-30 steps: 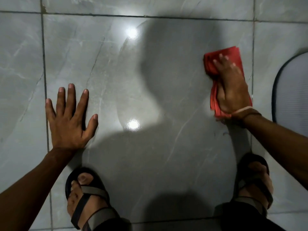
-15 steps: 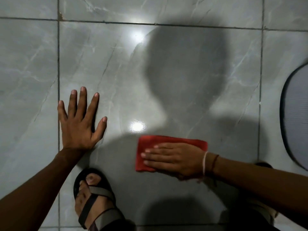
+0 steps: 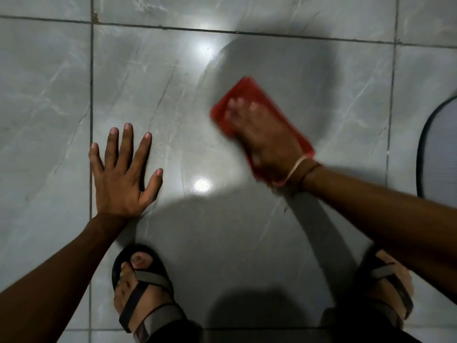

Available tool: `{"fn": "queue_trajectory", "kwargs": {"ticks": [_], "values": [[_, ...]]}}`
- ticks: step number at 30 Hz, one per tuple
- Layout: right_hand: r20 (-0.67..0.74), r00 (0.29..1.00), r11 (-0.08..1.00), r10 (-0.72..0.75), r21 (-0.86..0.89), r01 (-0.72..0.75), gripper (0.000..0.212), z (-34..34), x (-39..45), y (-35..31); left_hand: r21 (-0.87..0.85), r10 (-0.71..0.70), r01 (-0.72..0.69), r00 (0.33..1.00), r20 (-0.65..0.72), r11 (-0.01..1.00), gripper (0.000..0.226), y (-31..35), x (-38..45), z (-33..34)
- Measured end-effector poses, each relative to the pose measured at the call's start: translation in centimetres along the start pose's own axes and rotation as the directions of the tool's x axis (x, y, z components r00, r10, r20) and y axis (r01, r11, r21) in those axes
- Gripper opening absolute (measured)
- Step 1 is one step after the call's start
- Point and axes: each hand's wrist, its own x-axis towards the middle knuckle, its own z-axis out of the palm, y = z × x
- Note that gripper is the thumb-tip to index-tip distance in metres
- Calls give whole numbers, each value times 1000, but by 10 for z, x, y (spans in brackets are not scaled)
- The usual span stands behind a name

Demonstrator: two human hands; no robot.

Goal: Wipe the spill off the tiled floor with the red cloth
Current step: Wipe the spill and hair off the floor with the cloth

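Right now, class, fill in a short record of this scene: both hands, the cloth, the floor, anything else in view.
left hand: flat on the tiled floor, fingers spread, empty
right hand: pressing flat on the red cloth, blurred
red cloth: folded, under the right hand
tiled floor: glossy grey; faint curved streak left of cloth
other: sandals on both feet; mat at right edge

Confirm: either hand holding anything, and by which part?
Nothing gripped. Right hand presses flat on the middle of the red cloth, fingers straight; left hand rests flat on bare tile.
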Motion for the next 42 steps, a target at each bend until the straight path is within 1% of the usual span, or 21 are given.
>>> {"fn": "queue_trajectory", "kwargs": {"ticks": [2,6,8,10,12,13,15,17,19,20,22,24,25,28,30,33,35,37,39,41,42], "values": [[123,960,966,-251,102,240,61,11,-51,-37,-1,-5,5,1000,9,1000,78,-1,1,0],[356,673,759,-648,239,605,56,15,-116,-52,2,6,-6,1000,-18,1000,77,-1,-1,0],[348,691,772,-634,227,594,59,4,-112,-18,-12,13,-13,999,-35,1000,77,1,0,-1],[275,854,896,-442,106,430,55,-18,-96,33,-19,11,-12,999,-36,1000,76,2,0,-1],[105,994,1000,-23,0,23,51,-42,-78,87,-23,2,-3,999,-35,1000,76,2,0,-3],[-39,976,977,213,18,-212,55,-50,-71,109,-25,0,-1,999,-35,1000,77,2,-1,-2],[-259,784,824,564,104,-558,59,-54,-52,129,-19,-3,2,999,-33,1000,78,3,-1,-2],[-359,579,664,732,183,-725,59,-39,-21,120,7,-10,10,1000,-22,1000,78,3,1,-2],[-401,524,633,751,214,-744,58,-23,11,94,13,-18,19,1000,-10,1000,78,2,0,-2],[-406,579,683,707,182,-707,59,-15,24,77,12,-18,18,1000,-7,1000,79,2,-1,-2],[-354,780,847,516,79,-525,62,1,36,36,11,-7,7,1000,-4,1000,78,2,0,-2],[-212,946,969,245,22,-246,61,11,26,-4,6,-8,8,1000,-6,1000,78,1,0,-2],[-112,986,992,124,19,-123,60,12,12,-17,4,-9,9,1000,-2,1000,78,1,0,-2],[144,978,989,-151,30,148,49,-6,-48,1,1,-12,12,1000,-2,1000,78,0,0,-3],[199,965,983,-173,-34,183,48,-24,-86,45,6,-9,9,1000,-7,1000,78,1,0,-3],[71,975,977,210,-45,-207,61,-44,-116,89,12,-12,12,1000,-4,1000,78,2,0,-2],[-126,833,842,539,52,-537,66,-35,-107,71,9,-13,13,1000,-11,1000,78,3,0,-2],[-256,701,738,665,84,-669,65,-13,-84,29,12,-12,12,1000,-13,1000,78,3,1,-3],[-214,820,844,531,53,-533,63,9,-67,-16,24,-6,7,1000,-13,1000,77,3,2,-5],[-128,969,978,210,11,-210,57,30,-66,-56,43,-6,6,1000,5,999,78,5,3,-5],[-78,997,1000,25,3,-25,51,39,-71,-73,57,-4,3,1000,21,998,78,5,1,-6]]}}
